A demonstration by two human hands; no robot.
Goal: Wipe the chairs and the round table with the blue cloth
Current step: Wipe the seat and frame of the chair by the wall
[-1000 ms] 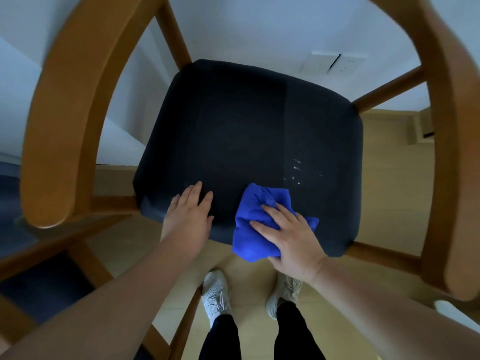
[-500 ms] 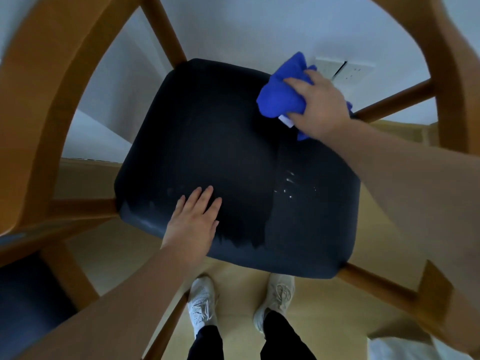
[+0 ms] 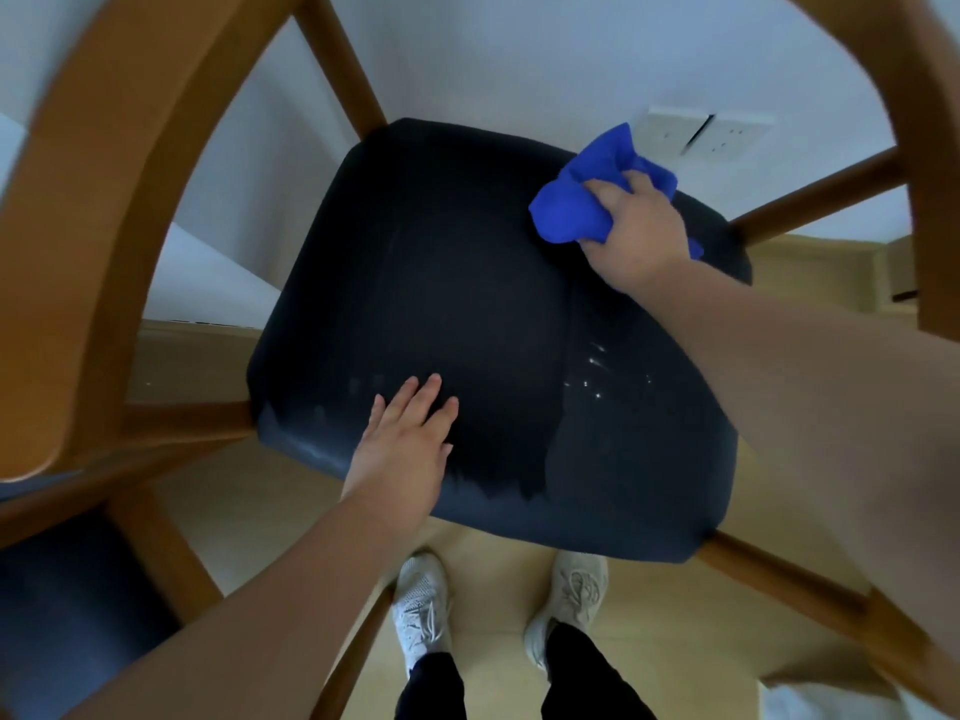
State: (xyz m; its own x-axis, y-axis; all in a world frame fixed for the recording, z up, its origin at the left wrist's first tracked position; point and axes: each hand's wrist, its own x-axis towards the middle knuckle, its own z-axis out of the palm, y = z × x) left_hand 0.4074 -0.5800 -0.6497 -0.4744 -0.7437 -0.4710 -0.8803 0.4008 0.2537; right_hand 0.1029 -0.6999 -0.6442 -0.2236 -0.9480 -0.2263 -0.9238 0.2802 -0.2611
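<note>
view: head, the only one | from: worn on the person, above the chair seat point(image 3: 467, 314) | facing: forward and steeply down, shoes point(image 3: 421, 610) at bottom edge, wall point(image 3: 519, 54) at top | range: close, seat fills the middle | edges: bent by wide lens, perhaps motion-blurred

You have one blue cloth point(image 3: 576, 210), bunched in the grip of your right hand point(image 3: 636, 226). That makes two hands with your left hand point(image 3: 410, 449), flat on the seat and well apart from the grip, nearer you. One chair point(image 3: 130, 200) surrounds the grip, with one dark seat point(image 3: 467, 304) under it and two wooden arms point(image 3: 930, 148), one on either side. Two wall sockets point(image 3: 735, 135) sit just beyond the grip. Two white shoes point(image 3: 421, 605) stand well below it.
</note>
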